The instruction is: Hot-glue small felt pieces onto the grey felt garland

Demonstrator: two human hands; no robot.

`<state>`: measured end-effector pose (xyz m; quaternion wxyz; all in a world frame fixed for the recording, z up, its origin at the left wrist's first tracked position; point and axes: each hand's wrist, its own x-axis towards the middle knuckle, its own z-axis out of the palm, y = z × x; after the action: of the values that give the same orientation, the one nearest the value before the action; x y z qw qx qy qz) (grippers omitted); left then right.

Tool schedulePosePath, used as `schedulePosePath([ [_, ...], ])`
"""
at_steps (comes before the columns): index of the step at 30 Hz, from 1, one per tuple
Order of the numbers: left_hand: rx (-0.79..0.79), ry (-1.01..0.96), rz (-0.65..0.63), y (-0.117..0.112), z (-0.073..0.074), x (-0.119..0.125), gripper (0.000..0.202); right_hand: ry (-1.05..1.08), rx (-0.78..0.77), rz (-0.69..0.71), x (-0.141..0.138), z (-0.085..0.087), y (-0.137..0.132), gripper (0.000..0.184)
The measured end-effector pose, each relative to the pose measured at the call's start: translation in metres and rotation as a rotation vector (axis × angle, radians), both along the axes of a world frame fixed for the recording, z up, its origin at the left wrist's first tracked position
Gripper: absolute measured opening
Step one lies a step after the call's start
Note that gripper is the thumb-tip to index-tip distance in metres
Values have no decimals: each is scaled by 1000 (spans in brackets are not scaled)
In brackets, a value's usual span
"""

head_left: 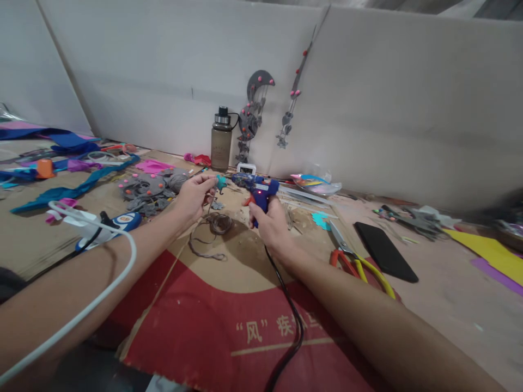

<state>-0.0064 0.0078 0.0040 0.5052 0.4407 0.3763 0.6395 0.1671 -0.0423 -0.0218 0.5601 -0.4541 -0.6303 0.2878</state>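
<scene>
I had the L hand (197, 197) up over the cardboard sheet (196, 348), toward its back edge, thumb & fingertips pinched together on a small teal felt piece (221, 182), & there was the piece, held clear of the sheet, right in front of the glue gun (265, 190)! R hand (273, 226) had the gun by its grip, fingers wrapped round the handle, index by the orange-red trigger (247, 201); couldn't tell if it was squeezed. Nozzle pointed L, just beside the teal piece; contact or gap, couldn't tell. Small red light showed on the gun's body, & its black cord (300, 321) ran down over the sheet's red part to the front edge. Grey yarn (219, 223) hung below the L hand, loosely coiled on the sheet. Off the sheet's L side, dotted grey felt pieces (145, 185) lay heaped nr a blue-and-white device (127, 221), w/ a white cable (133, 253) looping across in front of the L forearm. Over by the sheet's R edge: teal scrap (321, 220), then scissors (343, 245) w/ one red & one yellow handle, then a black phone (384, 251) beside them on the bench (445, 310). Yellow sheet (490, 250) sat at the bench's R edge, purple under it. Bottle (220, 144) stood upright at the bench's back edge, dotted grey hangings (258, 80) on the white board (388, 109) behind.
</scene>
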Motion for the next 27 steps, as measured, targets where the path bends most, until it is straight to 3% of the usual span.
schedulePosePath([
  [3,32,50,17,3,-4,-1,17,51,-164,-83,10,-3,17,24],
  [6,126,173,65,5,-7,0,15,-331,-315,-218,25,-5,34,21],
  [9,248,355,134,1,-6,1,11,-567,-387,-214,37,-4,42,29],
  [12,345,517,180,-9,-1,4,8,-710,-325,-230,43,-1,39,35],
  [16,433,625,238,-23,6,8,7,-879,-116,-400,45,8,29,32],
  [18,445,633,244,-27,9,10,8,-799,-14,-397,40,13,24,24],
  [21,441,597,233,-33,14,12,9,-498,25,-157,22,18,15,20],
  [27,522,687,164,-37,19,14,11,290,-234,286,-20,18,-3,25],
])
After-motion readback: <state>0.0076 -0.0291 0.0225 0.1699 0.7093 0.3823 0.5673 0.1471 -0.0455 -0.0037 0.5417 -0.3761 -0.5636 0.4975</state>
